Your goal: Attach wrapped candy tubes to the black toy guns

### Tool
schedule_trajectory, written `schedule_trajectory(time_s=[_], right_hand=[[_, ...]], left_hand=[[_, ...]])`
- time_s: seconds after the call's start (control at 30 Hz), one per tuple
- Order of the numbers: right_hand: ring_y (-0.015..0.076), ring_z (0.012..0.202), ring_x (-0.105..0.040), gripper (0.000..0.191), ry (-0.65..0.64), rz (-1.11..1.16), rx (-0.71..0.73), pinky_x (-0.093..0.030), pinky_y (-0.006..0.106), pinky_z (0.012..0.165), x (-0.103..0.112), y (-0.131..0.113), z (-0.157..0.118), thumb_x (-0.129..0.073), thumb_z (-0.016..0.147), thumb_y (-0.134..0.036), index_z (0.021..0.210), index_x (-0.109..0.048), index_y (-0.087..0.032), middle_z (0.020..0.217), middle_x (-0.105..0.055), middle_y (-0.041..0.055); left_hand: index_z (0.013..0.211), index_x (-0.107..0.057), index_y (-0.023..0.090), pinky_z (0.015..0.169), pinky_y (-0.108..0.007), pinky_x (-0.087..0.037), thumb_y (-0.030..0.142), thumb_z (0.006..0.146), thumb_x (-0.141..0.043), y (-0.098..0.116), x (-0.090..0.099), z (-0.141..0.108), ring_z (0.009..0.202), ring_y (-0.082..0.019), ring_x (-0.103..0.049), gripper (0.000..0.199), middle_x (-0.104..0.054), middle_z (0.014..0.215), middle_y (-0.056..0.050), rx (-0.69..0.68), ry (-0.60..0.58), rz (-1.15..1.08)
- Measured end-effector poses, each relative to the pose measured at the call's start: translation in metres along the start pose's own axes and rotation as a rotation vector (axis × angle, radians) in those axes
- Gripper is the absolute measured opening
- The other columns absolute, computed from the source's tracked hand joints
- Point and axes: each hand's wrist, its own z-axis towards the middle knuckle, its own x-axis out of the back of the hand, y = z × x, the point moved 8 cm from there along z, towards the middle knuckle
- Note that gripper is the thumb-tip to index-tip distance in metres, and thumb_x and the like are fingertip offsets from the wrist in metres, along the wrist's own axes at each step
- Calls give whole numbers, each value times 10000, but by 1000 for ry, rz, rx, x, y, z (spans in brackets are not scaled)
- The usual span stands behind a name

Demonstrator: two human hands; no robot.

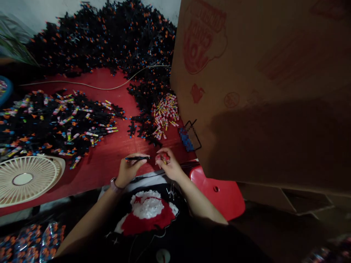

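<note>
My left hand (128, 168) grips a slim black toy gun (136, 158), held level just above the table's front edge. Across a small gap, my right hand (171, 166) is curled round small pink-and-yellow tubes (164, 158), partly hidden by the fingers. Straight ahead, a heap of the same tubes (166, 113) lies against the cardboard box. Loose black toy guns (139, 128) with orange and blue parts spread beside it. To the left, a wide pile of toy guns (65, 117) has tubes among them, some apparently fitted on.
A tall cardboard box (246, 80) walls off the right side. Black toy guns form a large mound (109, 36) at the back of the red table (109, 78). A cable (106, 88) crosses it. At front left is a cream fan (27, 179); a red stool (219, 197) stands at right.
</note>
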Motion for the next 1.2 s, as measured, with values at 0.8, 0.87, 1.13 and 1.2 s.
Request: schedule_trajectory(time_s=[0.8,0.87,1.13,1.2], right_hand=[[185,768,-750,436,-273,22,-126,-590,309,789,-24,-45,-11,-819,934,-607,1112,-776,-211,848,-804,26],[174,738,-740,508,-349,104,-128,-586,293,756,-28,-45,-12,-822,921,-651,1140,-786,-193,835,-803,30],[199,733,-754,500,-311,221,-122,-608,319,714,-35,-45,-17,-821,919,-677,1072,-846,-201,863,-826,69],[196,711,-737,504,-248,183,-104,-603,323,701,-38,-40,-18,-801,926,-693,1055,-849,-208,856,-819,69]], left_hand=[[951,-871,227,832,-398,-723,202,923,-712,81,5,-13,861,-264,-852,163,-873,975,-100,-235,-206,9],[977,-873,239,829,-398,-720,176,919,-685,86,4,-14,859,-262,-852,207,-874,979,-97,-269,-250,53],[1167,-837,359,1054,-505,-637,144,933,-647,132,9,-29,1053,-283,-847,371,-880,1059,-38,-614,-373,269],[1191,-823,348,1040,-486,-640,160,966,-635,129,3,-33,1022,-273,-849,349,-877,1066,-51,-619,-385,254]])
